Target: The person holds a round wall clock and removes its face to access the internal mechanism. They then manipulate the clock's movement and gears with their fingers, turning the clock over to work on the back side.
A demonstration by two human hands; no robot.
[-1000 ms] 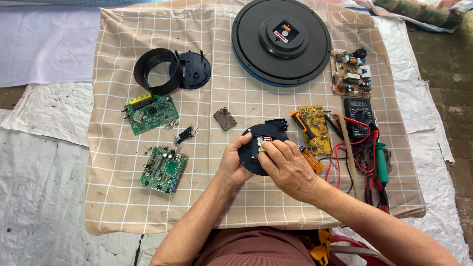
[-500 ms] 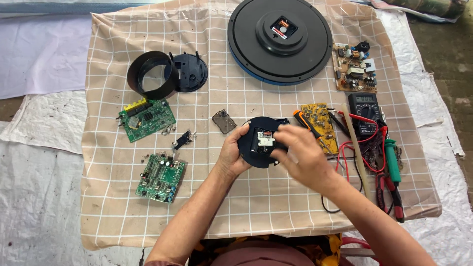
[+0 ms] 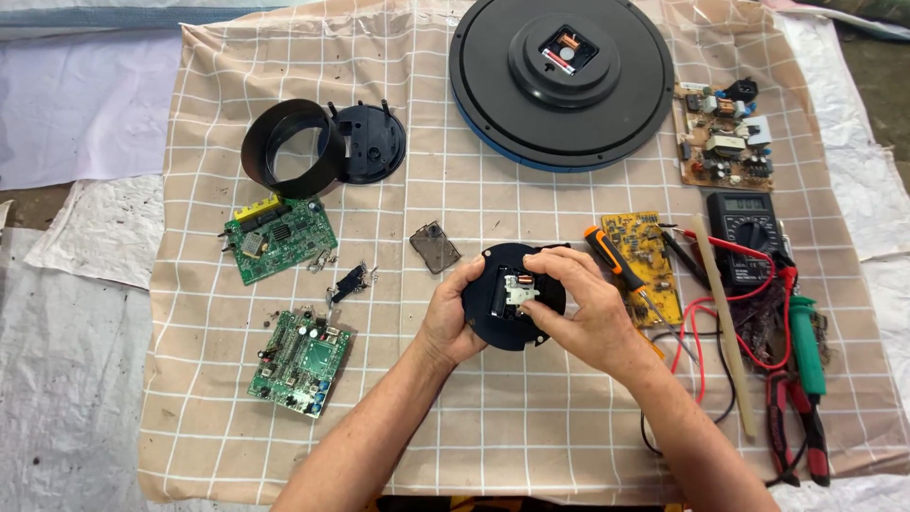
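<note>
You are holding the small round black module just above the checked cloth, near its middle. Your left hand is gripping its left rim, and your right hand is closing on its right side, fingertips pinching at the white part and copper coil in its open centre. Judging by this, the module is already opened and its inner parts are being worked, not yet freed. To the left, two green circuit boards and the black ring are lying apart; farther off, the large black disc is sitting opened. Compared with half a second ago, your hands are keeping the same grip, and the view is shifting only slightly.
</note>
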